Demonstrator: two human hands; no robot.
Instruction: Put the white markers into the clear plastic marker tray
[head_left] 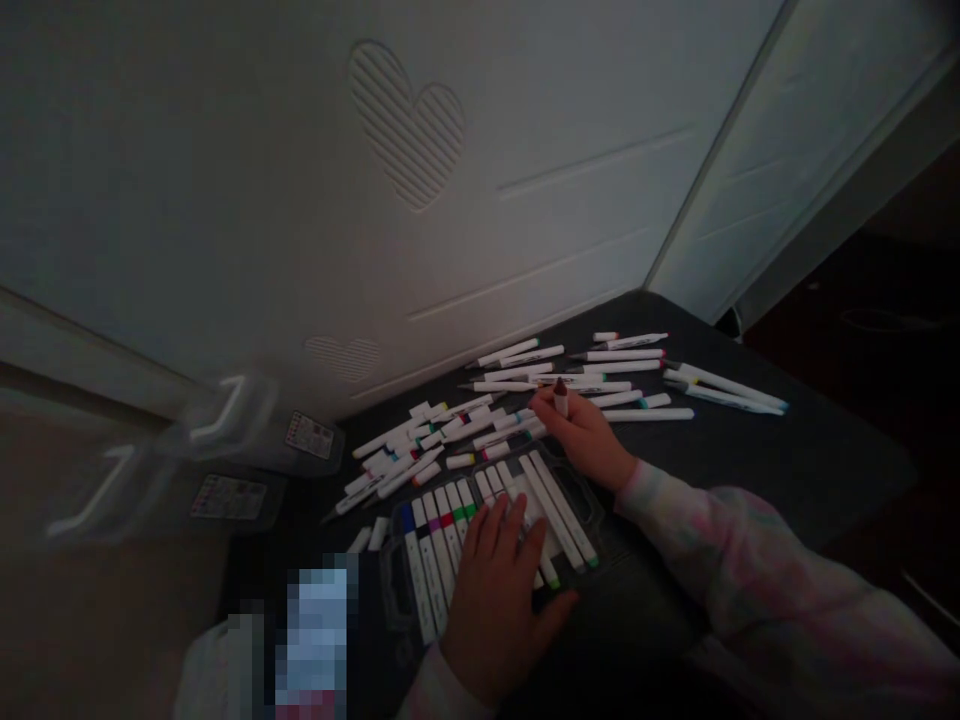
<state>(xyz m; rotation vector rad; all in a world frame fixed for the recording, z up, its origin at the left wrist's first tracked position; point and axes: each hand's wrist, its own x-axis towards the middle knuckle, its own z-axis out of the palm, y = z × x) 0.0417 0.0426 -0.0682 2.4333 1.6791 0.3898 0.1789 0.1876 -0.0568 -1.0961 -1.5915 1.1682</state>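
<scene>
My left hand (pixel 499 590) lies with its fingers spread over a row of white markers (pixel 431 560) set side by side in a clear plastic case (pixel 397 590). Their ends are blue, purple, red and green. Just beyond the case, my right hand (pixel 589 435) is closed around a marker (pixel 561 398) with a dark reddish-brown end pointing up. Most of that marker is hidden by the fingers. Two white markers (pixel 559 510) lie at the case's right side, between my hands.
Several loose markers (pixel 649 413) and caps (pixel 460 461) are scattered over the dark tabletop (pixel 810 455) behind the case. Two clear cases with handles (pixel 247 490) stand at the left. A white panel with a heart relief (pixel 409 125) rises behind. A pixelated patch covers the lower left.
</scene>
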